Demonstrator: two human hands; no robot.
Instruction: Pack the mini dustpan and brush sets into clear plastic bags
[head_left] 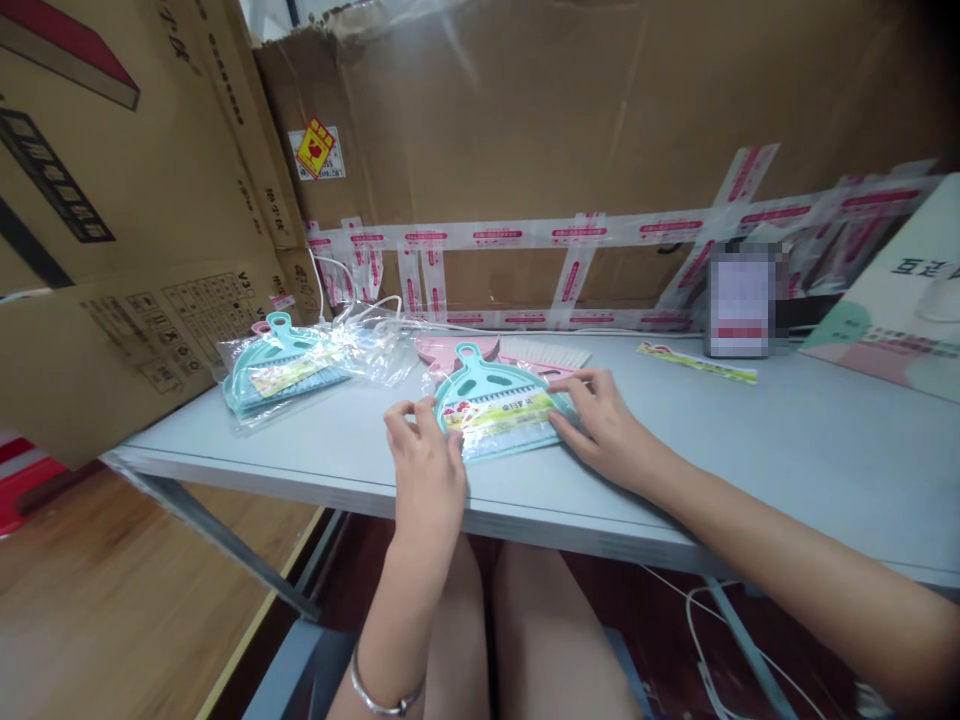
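Note:
A mint-green dustpan (469,358) in a clear plastic bag lies flat on the grey table in front of me, with a brush's bristles showing inside it. Across its front runs a yellow-green printed label strip (499,412). My left hand (427,460) grips the bag's left edge with bent fingers. At the right edge, my right hand (607,430) holds it between thumb and fingers. Just behind lie a pink dustpan (457,349) and a pink brush (551,355) with white bristles, partly hidden by the green one.
Another bagged green dustpan set (281,370) lies at the table's left end, beside crumpled clear plastic (382,350). A loose label strip (697,363) and a propped-up phone (742,305) are on the right. A large taped cardboard box (525,120) stands behind the table (750,440).

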